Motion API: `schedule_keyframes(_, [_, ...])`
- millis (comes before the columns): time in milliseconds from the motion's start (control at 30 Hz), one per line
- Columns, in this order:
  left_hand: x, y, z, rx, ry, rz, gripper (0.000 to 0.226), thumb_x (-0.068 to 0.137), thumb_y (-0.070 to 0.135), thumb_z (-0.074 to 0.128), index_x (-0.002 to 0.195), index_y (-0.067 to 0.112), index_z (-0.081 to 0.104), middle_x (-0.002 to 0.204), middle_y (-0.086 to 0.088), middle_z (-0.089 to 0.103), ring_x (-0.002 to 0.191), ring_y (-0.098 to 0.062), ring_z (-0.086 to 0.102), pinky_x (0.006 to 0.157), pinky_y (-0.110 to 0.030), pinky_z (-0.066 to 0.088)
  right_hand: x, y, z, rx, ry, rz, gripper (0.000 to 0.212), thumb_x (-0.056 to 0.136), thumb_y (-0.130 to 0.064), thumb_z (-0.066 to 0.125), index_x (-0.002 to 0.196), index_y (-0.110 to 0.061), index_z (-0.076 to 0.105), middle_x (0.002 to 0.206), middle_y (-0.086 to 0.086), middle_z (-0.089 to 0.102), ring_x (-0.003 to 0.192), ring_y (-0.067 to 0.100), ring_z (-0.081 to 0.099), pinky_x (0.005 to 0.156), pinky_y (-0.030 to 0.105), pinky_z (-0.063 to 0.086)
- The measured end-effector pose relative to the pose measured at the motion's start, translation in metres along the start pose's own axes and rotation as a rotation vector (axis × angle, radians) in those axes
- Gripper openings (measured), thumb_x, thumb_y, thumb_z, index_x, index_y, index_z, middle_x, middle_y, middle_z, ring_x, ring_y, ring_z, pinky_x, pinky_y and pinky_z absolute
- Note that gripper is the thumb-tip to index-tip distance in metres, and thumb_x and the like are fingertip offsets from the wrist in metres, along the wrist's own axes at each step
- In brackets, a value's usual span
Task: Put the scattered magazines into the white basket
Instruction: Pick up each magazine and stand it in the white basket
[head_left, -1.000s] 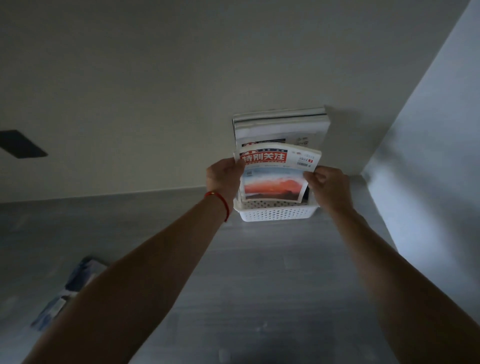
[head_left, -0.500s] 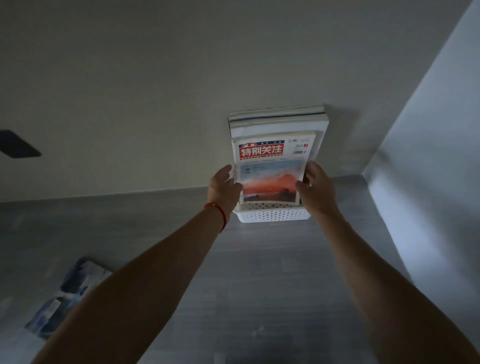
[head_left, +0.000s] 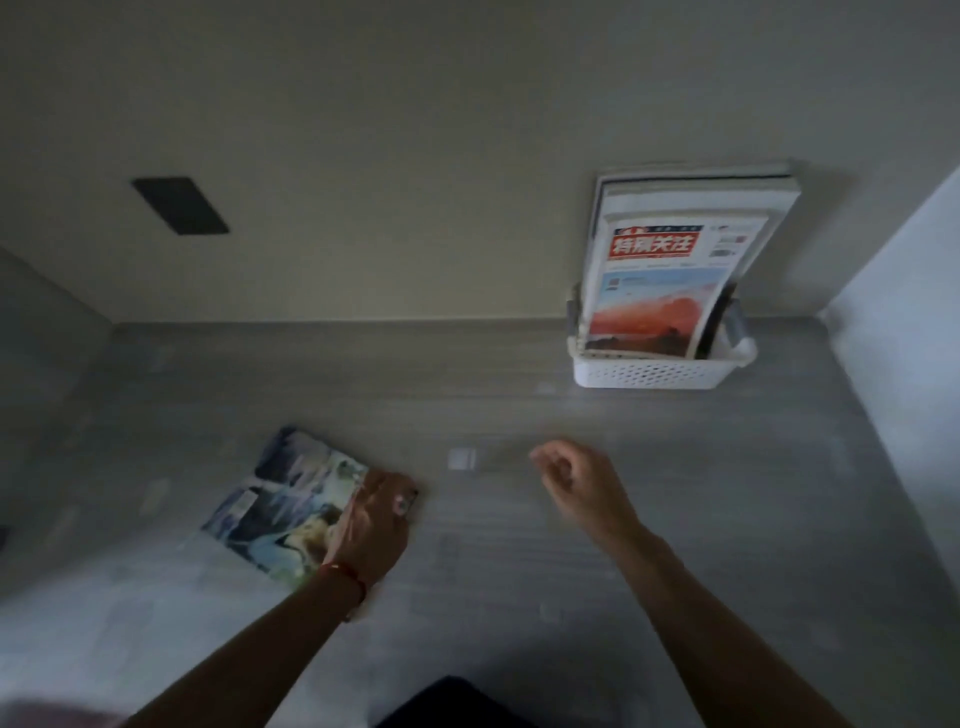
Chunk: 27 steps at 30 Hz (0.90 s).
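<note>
A magazine with a blue and pale illustrated cover lies flat on the grey worktop, well apart from the white basket, and it looks to be the only loose one in view. The left hand rests on its right edge with fingers laid over the cover; motion blur hides whether they are pinching the edge yet, so I cannot tell the state of that grip. The right hand hovers above bare worktop between magazine and basket, fingers loosely curled and holding nothing. The basket stands against the back wall near the right corner, with several magazines upright in it, the front one bearing a red title band over an orange landscape. By that showing most of the job seems done: what remains is to lift this magazine and slot it in with the others.
</note>
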<state>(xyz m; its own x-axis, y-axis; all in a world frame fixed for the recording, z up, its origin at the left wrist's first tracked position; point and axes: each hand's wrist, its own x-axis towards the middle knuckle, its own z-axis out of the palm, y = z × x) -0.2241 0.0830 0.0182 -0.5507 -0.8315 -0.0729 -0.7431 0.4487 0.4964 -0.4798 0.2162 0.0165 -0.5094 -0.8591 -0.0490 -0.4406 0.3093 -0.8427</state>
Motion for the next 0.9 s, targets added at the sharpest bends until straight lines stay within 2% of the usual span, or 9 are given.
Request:
schedule_keyframes(67, [0.001, -0.038, -0.008, 0.148, -0.158, -0.078, 0.057, 0.078, 0.004, 0.053, 0.135, 0.010, 0.057, 0.140, -0.022, 0.051, 0.131, -0.040, 0.048, 0.107, -0.046, 0.042, -0.016, -0.017, 0.045, -0.069, -0.199, -0.061, 0.018, 0.096, -0.017, 0.061, 0.108, -0.012, 0.073, 0.101, 0.005, 0.075, 0.091, 0.021, 0.071, 0.083, 0.031, 0.054])
schedule_keyframes(133, [0.009, -0.068, -0.018, 0.297, -0.287, -0.082, 0.070, 0.084, 0.014, 0.058, 0.150, 0.022, 0.038, 0.160, -0.012, 0.029, 0.147, -0.033, 0.026, 0.116, -0.045, 0.033, -0.029, -0.033, 0.085, -0.142, -0.360, -0.080, 0.026, 0.094, -0.014, 0.057, 0.118, -0.013, 0.069, 0.112, 0.006, 0.070, 0.100, 0.021, 0.067, 0.086, 0.024, 0.048])
schedule_keyframes(233, [0.027, -0.091, -0.028, 0.457, -0.431, 0.042, 0.076, 0.091, 0.021, 0.053, 0.157, 0.029, 0.015, 0.168, -0.001, 0.005, 0.155, -0.025, 0.005, 0.123, -0.048, 0.017, -0.040, -0.052, 0.124, -0.210, -0.445, -0.043, 0.036, 0.095, -0.018, 0.051, 0.130, -0.022, 0.061, 0.124, 0.002, 0.062, 0.102, 0.016, 0.065, 0.089, 0.026, 0.048])
schedule_keyframes(333, [0.040, -0.095, -0.027, 0.477, -0.512, 0.142, 0.075, 0.096, 0.015, 0.050, 0.157, 0.031, 0.009, 0.168, 0.002, -0.002, 0.155, -0.020, -0.004, 0.125, -0.050, 0.005, -0.044, -0.063, 0.139, -0.230, -0.448, -0.001, 0.037, 0.098, -0.018, 0.050, 0.133, -0.025, 0.059, 0.127, 0.002, 0.060, 0.105, 0.014, 0.063, 0.092, 0.028, 0.050])
schedule_keyframes(500, [0.054, -0.092, -0.022, 0.625, -0.481, 0.335, 0.080, 0.090, 0.013, 0.062, 0.155, 0.028, 0.018, 0.164, -0.008, 0.016, 0.152, -0.028, 0.015, 0.125, -0.048, 0.009, -0.042, -0.066, 0.134, -0.279, -0.359, 0.117, 0.035, 0.098, -0.015, 0.052, 0.131, -0.020, 0.062, 0.129, 0.004, 0.063, 0.111, 0.016, 0.064, 0.097, 0.027, 0.049])
schedule_keyframes(567, [0.059, -0.090, -0.027, 0.630, -0.369, 0.406, 0.070, 0.086, 0.018, 0.067, 0.148, 0.028, 0.034, 0.153, -0.010, 0.033, 0.141, -0.031, 0.035, 0.120, -0.046, 0.024, -0.045, -0.064, 0.133, -0.269, -0.287, 0.163, 0.035, 0.097, -0.012, 0.053, 0.130, -0.018, 0.064, 0.129, 0.003, 0.065, 0.112, 0.014, 0.065, 0.094, 0.019, 0.047])
schedule_keyframes(633, [0.063, -0.089, -0.033, 0.588, -0.213, 0.536, 0.043, 0.085, 0.020, 0.069, 0.127, 0.022, 0.058, 0.129, -0.010, 0.055, 0.117, -0.033, 0.055, 0.103, -0.042, 0.043, -0.050, -0.062, 0.134, -0.225, -0.245, 0.204, 0.034, 0.097, -0.011, 0.054, 0.128, -0.017, 0.065, 0.127, 0.000, 0.066, 0.110, 0.012, 0.066, 0.092, 0.014, 0.045])
schedule_keyframes(733, [0.064, -0.083, -0.049, 0.347, -0.070, 0.671, 0.016, 0.086, 0.013, 0.069, 0.101, 0.014, 0.072, 0.094, -0.011, 0.071, 0.084, -0.034, 0.066, 0.076, -0.040, 0.055, -0.060, -0.057, 0.138, -0.132, -0.202, 0.233, 0.039, 0.092, -0.013, 0.061, 0.130, -0.020, 0.062, 0.125, -0.001, 0.068, 0.104, 0.010, 0.067, 0.093, 0.020, 0.051])
schedule_keyframes(900, [0.074, -0.031, -0.082, -0.070, -0.061, 0.621, 0.008, 0.097, 0.021, 0.052, 0.098, 0.017, 0.060, 0.088, -0.006, 0.073, 0.080, -0.029, 0.067, 0.070, -0.039, 0.054, -0.069, -0.046, 0.110, 0.241, -0.199, 0.284, 0.078, 0.082, -0.007, 0.073, 0.144, -0.035, 0.036, 0.126, -0.005, 0.060, 0.110, 0.015, 0.065, 0.085, 0.028, 0.059])
